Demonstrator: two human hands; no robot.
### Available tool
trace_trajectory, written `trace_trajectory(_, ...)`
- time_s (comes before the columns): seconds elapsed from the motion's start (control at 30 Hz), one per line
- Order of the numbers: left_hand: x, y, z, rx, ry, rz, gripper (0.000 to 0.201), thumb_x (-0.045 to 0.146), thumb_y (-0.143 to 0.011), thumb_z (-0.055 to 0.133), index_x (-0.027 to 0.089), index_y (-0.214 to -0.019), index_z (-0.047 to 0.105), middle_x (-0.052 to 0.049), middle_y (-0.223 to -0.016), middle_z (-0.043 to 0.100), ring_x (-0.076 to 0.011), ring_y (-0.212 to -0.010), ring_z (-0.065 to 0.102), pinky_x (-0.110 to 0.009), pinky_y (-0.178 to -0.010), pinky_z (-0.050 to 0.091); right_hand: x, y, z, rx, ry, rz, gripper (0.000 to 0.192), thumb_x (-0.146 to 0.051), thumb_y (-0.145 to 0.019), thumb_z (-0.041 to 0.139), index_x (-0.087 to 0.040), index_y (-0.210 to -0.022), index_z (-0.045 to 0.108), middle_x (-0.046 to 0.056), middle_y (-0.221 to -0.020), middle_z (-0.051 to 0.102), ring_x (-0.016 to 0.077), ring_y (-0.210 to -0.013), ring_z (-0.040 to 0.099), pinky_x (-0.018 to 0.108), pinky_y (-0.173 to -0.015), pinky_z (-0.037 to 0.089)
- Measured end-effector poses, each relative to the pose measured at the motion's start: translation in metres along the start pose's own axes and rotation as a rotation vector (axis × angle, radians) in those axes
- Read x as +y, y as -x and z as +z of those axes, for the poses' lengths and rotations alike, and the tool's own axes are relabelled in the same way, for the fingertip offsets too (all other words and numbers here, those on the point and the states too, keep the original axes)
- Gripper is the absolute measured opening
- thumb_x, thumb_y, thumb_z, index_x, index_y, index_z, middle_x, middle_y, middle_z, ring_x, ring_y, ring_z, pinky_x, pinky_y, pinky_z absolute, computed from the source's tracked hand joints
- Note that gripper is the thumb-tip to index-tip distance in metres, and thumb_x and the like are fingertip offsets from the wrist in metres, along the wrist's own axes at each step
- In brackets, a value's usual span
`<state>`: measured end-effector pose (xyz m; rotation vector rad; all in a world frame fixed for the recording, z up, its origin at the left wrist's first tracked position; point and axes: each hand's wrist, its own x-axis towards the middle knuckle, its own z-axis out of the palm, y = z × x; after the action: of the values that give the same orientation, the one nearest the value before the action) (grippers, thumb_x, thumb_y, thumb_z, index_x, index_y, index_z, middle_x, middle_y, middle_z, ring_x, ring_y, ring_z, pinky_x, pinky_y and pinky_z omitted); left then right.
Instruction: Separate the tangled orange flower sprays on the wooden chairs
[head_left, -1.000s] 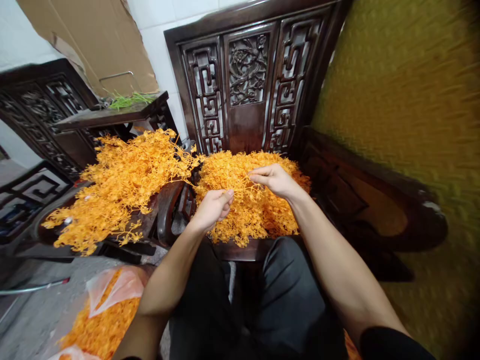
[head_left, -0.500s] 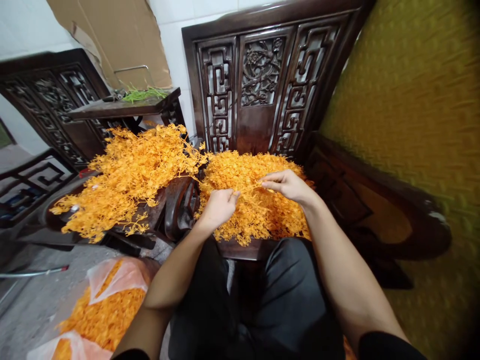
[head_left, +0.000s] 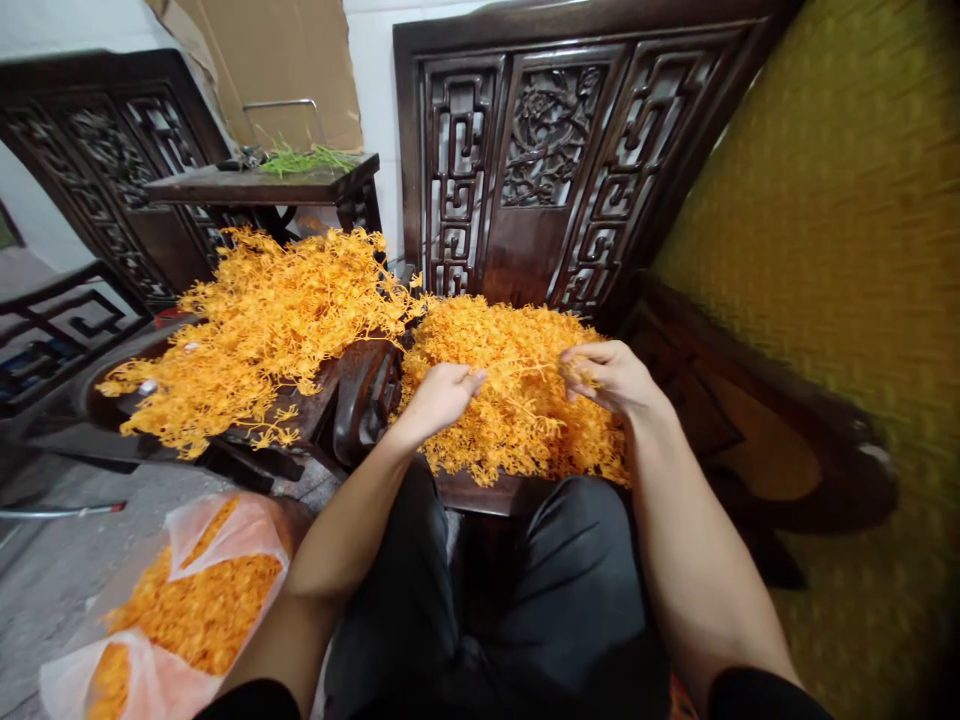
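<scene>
A heap of orange plastic sprigs [head_left: 510, 400] covers the seat of a dark carved wooden chair [head_left: 540, 170] in front of me. My left hand [head_left: 439, 395] pinches one end of an orange sprig [head_left: 517, 390] above the heap's left side. My right hand [head_left: 611, 378] is closed on more of the orange sprigs at the heap's right side. A second, looser pile of orange sprigs [head_left: 255, 330] lies on the neighbouring chair to the left.
A clear plastic bag of orange pieces [head_left: 180, 610] sits on the floor at lower left. A small dark table [head_left: 262, 185] with green stems stands behind the left pile, cardboard [head_left: 292, 60] leaning behind it. A yellow cushion [head_left: 840, 300] fills the right. My dark-trousered knees are below.
My hands have drawn apart, the right one moving rightwards with sprigs in it. The camera has tilted left and down, bringing more of the bag into view.
</scene>
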<state>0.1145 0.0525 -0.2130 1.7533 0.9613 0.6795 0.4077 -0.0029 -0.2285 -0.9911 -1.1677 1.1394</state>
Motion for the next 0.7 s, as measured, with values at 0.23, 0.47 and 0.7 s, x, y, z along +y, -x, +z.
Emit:
trace_trajectory(0.23, -0.004, -0.002, -0.012, 0.131, 0.448, -0.101, 0.036, 0.042, -0.092, 0.060, 0.018, -0.069, 0.049, 0.008, -0.051, 0.033, -0.0041, -0.040, 0.026, -0.019, -0.041, 0.016, 0.018, -0.002, -0.023, 0.388, -0.026, -0.138, 0.034, -0.040, -0.060, 0.092, -0.024, -0.084, 0.074, -0.002, -0.065, 0.060, 0.0081, -0.050, 0.047, 0.025, -0.047, 0.044)
trace_trajectory(0.47, 0.002, -0.001, -0.004, -0.040, 0.565, -0.101, 0.046, 0.054, -0.083, 0.072, 0.018, -0.069, 0.048, 0.011, -0.050, 0.027, -0.0020, -0.038, 0.021, -0.017, -0.039, 0.010, 0.032, -0.043, 0.023, 0.367, 0.385, -0.178, 0.035, -0.045, -0.079, 0.077, -0.018, -0.101, 0.078, 0.004, -0.077, 0.069, 0.0137, -0.059, 0.056, 0.033, -0.062, 0.048)
trace_trajectory(0.7, -0.002, -0.002, -0.006, -0.117, 0.551, -0.098, 0.048, 0.058, -0.083, 0.072, 0.018, -0.071, 0.048, 0.011, -0.051, 0.027, -0.0019, -0.039, 0.020, -0.018, -0.040, 0.009, 0.026, -0.066, 0.048, 0.293, 0.951, -0.212, 0.062, -0.049, -0.082, 0.076, -0.015, -0.134, 0.069, 0.012, -0.095, 0.070, 0.0248, -0.083, 0.064, 0.047, -0.087, 0.053)
